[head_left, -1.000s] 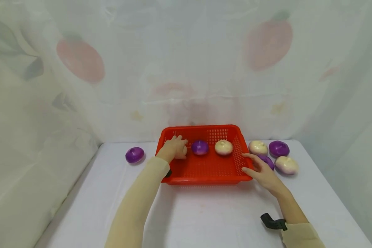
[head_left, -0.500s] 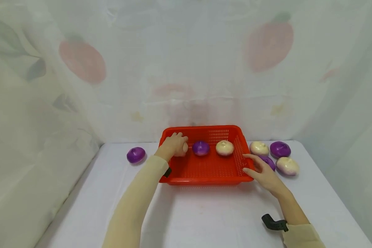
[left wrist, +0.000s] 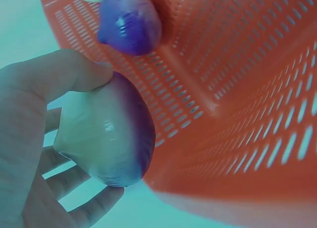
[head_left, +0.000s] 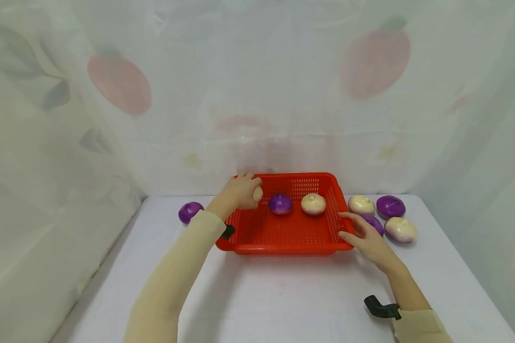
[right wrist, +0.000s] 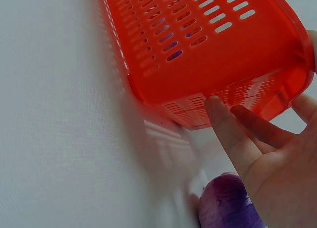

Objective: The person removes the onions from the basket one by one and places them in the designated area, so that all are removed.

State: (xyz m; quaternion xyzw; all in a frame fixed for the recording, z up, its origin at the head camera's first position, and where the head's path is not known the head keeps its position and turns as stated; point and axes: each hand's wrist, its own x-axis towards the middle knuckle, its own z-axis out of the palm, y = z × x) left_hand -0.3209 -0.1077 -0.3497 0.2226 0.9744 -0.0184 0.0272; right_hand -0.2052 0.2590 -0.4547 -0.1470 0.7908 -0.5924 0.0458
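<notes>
My left hand (head_left: 242,190) grips a white onion with a purple base (left wrist: 106,131), raised over the left end of the red plastic basket (head_left: 283,249). In the left wrist view the thumb lies on one side of this onion and the fingers curl behind it. Inside the basket sit a purple onion (head_left: 280,204) and a white onion (head_left: 313,204), side by side. My right hand (head_left: 369,240) holds the basket's right rim. From the right wrist view, its fingers (right wrist: 230,134) lie against the outer wall beneath the rim.
Right of the basket lie two white onions (head_left: 361,205) (head_left: 401,230) and two purple onions (head_left: 391,206) (head_left: 373,224), one partly behind my right hand. Another purple onion (head_left: 190,212) lies left of the basket on the white tabletop (head_left: 279,295). A printed curtain (head_left: 283,95) stands behind.
My left hand has taken hold of a white onion at the basket's left end and lifted it a little. My right hand stays at the right rim.
</notes>
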